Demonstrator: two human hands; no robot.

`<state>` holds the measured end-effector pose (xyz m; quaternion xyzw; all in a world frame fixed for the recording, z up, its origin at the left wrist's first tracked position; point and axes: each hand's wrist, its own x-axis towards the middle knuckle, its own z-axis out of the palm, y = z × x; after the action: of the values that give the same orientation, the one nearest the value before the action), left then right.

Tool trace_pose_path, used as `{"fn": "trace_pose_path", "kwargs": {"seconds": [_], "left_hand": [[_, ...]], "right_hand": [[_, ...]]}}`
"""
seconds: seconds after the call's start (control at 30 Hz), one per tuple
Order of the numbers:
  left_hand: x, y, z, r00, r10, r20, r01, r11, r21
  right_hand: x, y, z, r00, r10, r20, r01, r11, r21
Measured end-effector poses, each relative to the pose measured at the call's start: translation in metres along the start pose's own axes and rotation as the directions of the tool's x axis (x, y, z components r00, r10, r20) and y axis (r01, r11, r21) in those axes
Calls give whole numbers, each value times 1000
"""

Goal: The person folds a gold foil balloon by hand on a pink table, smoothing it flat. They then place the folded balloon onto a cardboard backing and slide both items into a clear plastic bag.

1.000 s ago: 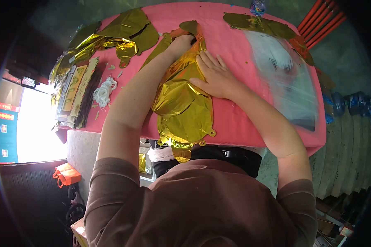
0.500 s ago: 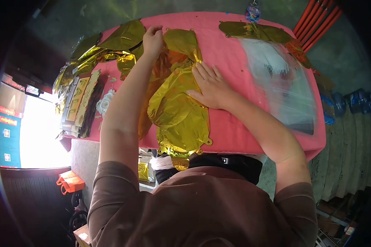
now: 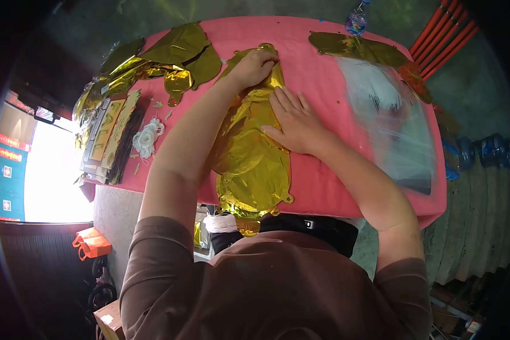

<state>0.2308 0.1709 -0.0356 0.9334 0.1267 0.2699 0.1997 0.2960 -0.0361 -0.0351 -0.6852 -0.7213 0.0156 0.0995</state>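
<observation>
A flat gold foil balloon point(image 3: 255, 175) lies lengthwise on the pink-covered table, its near end hanging over the front edge. My left hand point(image 3: 256, 68) is at its far part, fingers curled and closed on the foil; the fingertips are partly hidden. Lower on the right side, my right hand point(image 3: 297, 123) rests flat with fingers spread, its fingertips touching the balloon's right edge. The foil between the hands is creased, with layers overlapping.
More gold foil balloons point(image 3: 178, 48) lie at the far left. Near them are stacked printed packets point(image 3: 110, 136) and a bundle of white string point(image 3: 148, 137). Clear plastic bags point(image 3: 399, 130) cover the right side, below another foil balloon point(image 3: 357, 46) and a bottle point(image 3: 357, 21).
My left hand has moved right and slightly nearer, bringing the balloon's left side over toward the right. The loose orange-tinted layer no longer spreads out to the left. My right hand stays nearly still.
</observation>
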Motion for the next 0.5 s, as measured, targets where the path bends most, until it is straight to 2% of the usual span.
{"fn": "trace_pose_path", "kwargs": {"seconds": [0.27,0.33,0.37,0.43,0.5], "left_hand": [[-1,-8,2,993,-114,6,114,981,-158],[-1,-8,3,990,-135,32,139,955,-264],[-2,-6,2,990,-139,31,142,954,-265],[-4,-5,0,999,-45,-4,44,989,-140],[-4,-6,0,999,-43,15,44,991,-128]], "right_hand": [[1,2,-8,998,-32,57,28,997,71],[1,0,-11,997,-24,73,19,997,77],[1,0,-14,996,-21,82,13,995,99],[2,2,-14,995,-20,97,8,992,125],[7,11,-10,1000,11,20,-18,921,389]]}}
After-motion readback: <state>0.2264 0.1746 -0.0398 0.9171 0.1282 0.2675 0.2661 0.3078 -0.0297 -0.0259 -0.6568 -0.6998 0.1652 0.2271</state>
